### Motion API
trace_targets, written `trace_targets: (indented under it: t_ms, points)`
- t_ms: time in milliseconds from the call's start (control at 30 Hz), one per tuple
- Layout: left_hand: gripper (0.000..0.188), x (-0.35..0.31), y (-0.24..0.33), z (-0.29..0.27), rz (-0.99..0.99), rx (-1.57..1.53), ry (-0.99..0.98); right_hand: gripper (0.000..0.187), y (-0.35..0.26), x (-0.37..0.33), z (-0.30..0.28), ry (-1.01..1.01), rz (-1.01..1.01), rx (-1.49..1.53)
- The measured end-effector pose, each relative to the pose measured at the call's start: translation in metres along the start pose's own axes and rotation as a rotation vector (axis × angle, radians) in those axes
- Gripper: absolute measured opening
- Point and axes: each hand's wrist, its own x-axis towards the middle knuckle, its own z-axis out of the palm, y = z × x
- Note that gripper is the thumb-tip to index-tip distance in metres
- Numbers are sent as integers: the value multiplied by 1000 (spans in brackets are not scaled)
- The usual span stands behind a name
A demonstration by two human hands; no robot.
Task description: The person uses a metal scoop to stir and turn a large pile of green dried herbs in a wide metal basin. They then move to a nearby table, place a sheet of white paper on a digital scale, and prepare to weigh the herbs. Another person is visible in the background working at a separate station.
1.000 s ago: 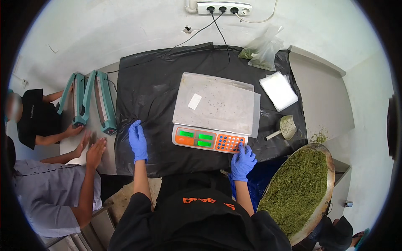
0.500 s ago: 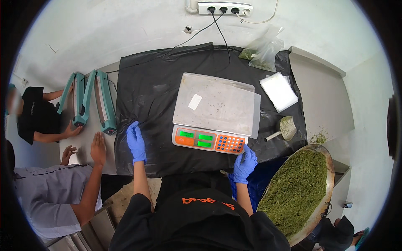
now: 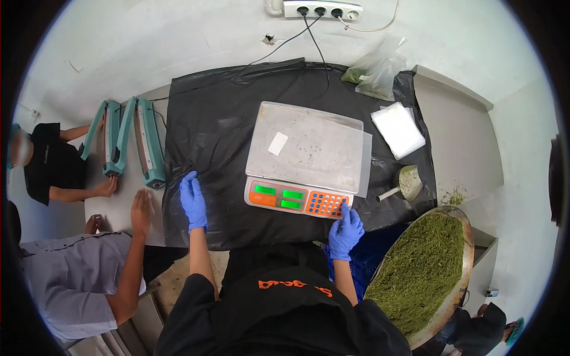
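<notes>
A digital weighing scale (image 3: pixel 306 145) with a bare metal pan lies in front of me on a black plastic sheet (image 3: pixel 214 136). A small white label is stuck on the pan. Its orange front panel carries lit green displays and a keypad. My right hand (image 3: pixel 345 232), in a blue glove, reaches the keypad's right edge with an outstretched finger on the buttons and holds nothing. On the sheet left of the scale, my left hand (image 3: pixel 193 202), also blue-gloved, rests with its fingers stretched out and nothing in it.
A big round pan (image 3: pixel 415 276) of shredded green herb stands at the right. Nearby are a metal scoop (image 3: pixel 409 183), stacked clear bags (image 3: pixel 398 130) and a partly filled bag (image 3: pixel 377 74). Teal heat sealers (image 3: pixel 151 142) sit at the left, beside two people.
My right hand has shifted slightly left and up, bringing its finger from the panel's corner onto the keypad. The left hand stays put. A co-worker's hand by the sealers has moved.
</notes>
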Motion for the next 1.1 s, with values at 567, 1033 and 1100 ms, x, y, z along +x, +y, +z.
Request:
trace_targets:
  t_ms: [567, 1033, 1100]
  points:
    - [20, 5, 15, -4, 23, 21, 24, 30, -3, 119, -60, 243, 358, 815]
    - [21, -1, 5, -20, -46, -64, 74, 20, 76, 200, 47, -436, 697, 980]
    - [21, -4, 4, -22, -42, -83, 93, 17, 75, 203, 48, -450, 709, 994]
